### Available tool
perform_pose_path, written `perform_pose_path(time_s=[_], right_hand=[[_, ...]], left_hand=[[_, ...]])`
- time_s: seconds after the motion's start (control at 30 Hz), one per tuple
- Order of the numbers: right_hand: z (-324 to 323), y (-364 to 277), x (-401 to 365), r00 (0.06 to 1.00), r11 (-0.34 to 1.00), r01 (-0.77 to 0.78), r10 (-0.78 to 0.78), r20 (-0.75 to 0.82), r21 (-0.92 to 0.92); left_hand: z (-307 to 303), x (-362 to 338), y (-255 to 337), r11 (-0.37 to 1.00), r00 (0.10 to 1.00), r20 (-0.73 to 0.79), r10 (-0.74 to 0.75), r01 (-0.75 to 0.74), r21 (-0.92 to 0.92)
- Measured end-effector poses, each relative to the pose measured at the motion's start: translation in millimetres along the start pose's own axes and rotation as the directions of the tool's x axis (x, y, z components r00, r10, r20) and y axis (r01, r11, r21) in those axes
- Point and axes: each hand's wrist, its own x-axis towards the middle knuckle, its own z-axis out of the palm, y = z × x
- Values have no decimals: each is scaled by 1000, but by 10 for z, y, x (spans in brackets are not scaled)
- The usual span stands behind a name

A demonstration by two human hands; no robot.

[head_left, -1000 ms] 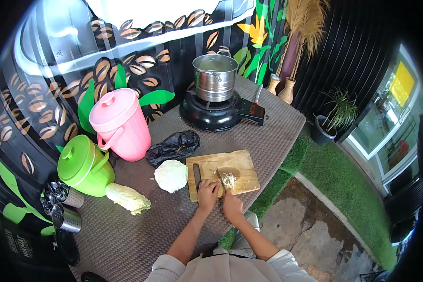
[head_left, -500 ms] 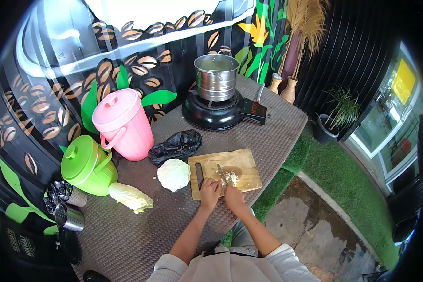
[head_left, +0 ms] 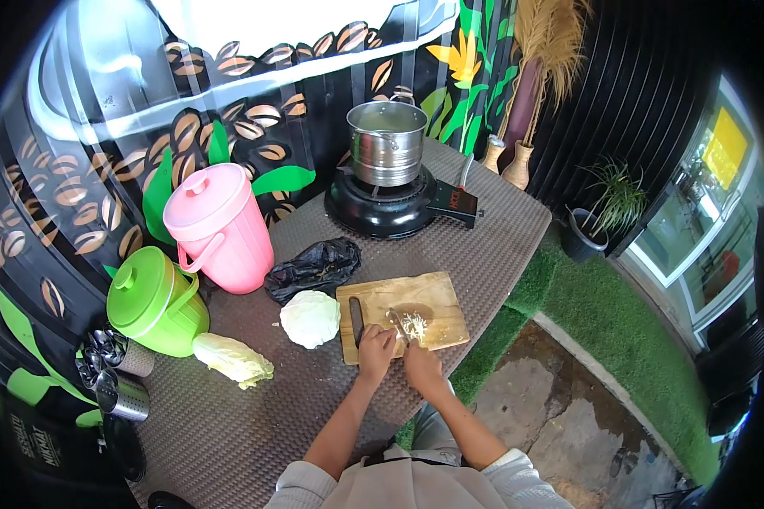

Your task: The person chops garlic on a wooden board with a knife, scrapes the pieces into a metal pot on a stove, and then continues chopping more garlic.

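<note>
On the wooden cutting board [head_left: 444, 310], my right hand [head_left: 422, 361] is closed around a knife [head_left: 396, 319], its blade pointing away from me. Close to the blade, my left hand [head_left: 377, 350] rests with curled fingers on the board's near edge; whatever lies under its fingertips is mostly hidden. Finely cut pale shreds [head_left: 413, 325] lie to the right of the blade. A round white cabbage [head_left: 310, 319] sits just left of the board. Farther left lies a long, pale napa cabbage [head_left: 232, 360].
Behind the board are a crumpled black plastic bag [head_left: 314, 268] and a black portable stove [head_left: 380, 210] bearing a steel pot [head_left: 387, 146]. Pink [head_left: 221, 229] and green [head_left: 157, 301] lidded buckets stand left, near a metal utensil holder [head_left: 123, 394]. The table edge runs along the right.
The view has shifted slightly, moving everything a little left and down. Both hands stay at the board, the knife still in my right hand.
</note>
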Motion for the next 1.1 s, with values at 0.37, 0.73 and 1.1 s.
perform_pose_path(time_s=[0.37,0.73,1.1], right_hand=[[-11,-22,-43,999,1000,-1,2,-38,16],[10,-38,46,1000,999,24,-24,2,25],[156,-68,-58,994,999,12,-16,-111,-42]], left_hand=[[-16,-3,5,1000,999,25,-22,22,4],[-6,-14,-41,999,1000,-16,-19,19,-46],[9,-14,-34,1000,999,-43,4,-5,-7]])
